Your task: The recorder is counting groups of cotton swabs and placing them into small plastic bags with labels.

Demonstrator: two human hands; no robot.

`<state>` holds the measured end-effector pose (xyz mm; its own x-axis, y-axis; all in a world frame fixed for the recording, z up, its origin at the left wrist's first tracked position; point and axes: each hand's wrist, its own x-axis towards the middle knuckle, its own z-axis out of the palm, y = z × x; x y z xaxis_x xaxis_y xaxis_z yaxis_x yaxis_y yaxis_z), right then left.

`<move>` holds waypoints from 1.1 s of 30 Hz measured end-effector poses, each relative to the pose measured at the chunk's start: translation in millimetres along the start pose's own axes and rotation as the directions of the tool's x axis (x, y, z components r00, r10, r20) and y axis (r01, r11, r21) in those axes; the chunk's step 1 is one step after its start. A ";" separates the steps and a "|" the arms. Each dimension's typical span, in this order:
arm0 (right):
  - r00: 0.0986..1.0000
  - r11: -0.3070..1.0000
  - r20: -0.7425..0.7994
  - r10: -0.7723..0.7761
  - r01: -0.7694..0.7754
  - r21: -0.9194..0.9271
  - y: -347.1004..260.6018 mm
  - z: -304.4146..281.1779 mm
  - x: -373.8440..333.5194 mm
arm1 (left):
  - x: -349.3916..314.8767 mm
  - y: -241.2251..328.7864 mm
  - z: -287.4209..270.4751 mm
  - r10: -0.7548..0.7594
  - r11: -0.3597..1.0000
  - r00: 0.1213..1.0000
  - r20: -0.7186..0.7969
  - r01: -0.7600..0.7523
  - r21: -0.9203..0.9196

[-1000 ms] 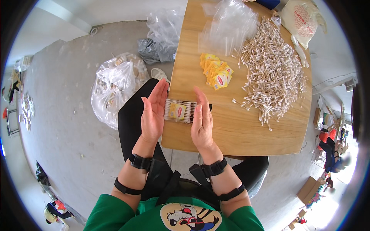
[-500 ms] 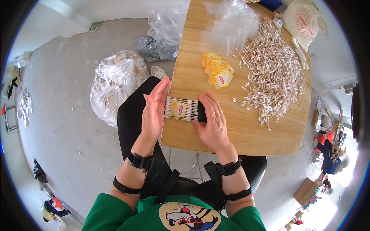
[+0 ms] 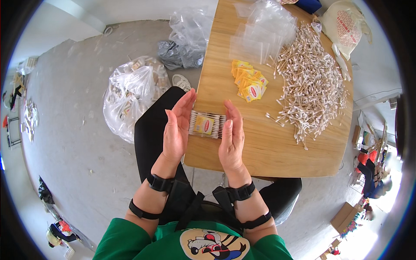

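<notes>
A: Start at the left.

B: A clear, bulging plastic bag point(image 3: 134, 95) sits on the grey floor. Then comes the bare left hand point(image 3: 177, 134), flat, fingers extended and uncurled, beside the bundle's left end.

A: Which bundle?

B: A flat, rectangular row of white-tipped cotton swabs point(image 3: 216, 126) on the wooden table point(image 3: 277, 151), between both palms. Its square yellow card point(image 3: 203, 125) bears a red oval with pale lettering, too small to read.

A: And the right hand point(image 3: 232, 143)?

B: Upright at the right end, fingers straight, not wrapped around anything. Whether either palm presses the swabs, I can't tell.

A: Further right?

B: Fanned yellow paper cards point(image 3: 251, 92) with matching red ovals, clear flat plastic sleeves point(image 3: 260, 43), a heap of loose cotton swabs point(image 3: 310, 82), and an off-white bag point(image 3: 346, 28) printed in red.
</notes>
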<state>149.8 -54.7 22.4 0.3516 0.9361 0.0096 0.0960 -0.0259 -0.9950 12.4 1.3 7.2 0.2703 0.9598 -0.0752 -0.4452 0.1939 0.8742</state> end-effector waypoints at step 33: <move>0.897 0.751 -0.386 -0.215 -0.101 -0.653 24.8 -139.2 -4.5 | -13.0 -18.4 22.1 0.010 -0.227 0.886 0.464 -0.450 0.864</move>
<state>280.2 -108.4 11.4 0.6542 0.7100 0.2608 0.6445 -0.3427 -0.6835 36.0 -19.2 2.8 0.6311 0.7581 0.1645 0.7167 -0.6509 0.2502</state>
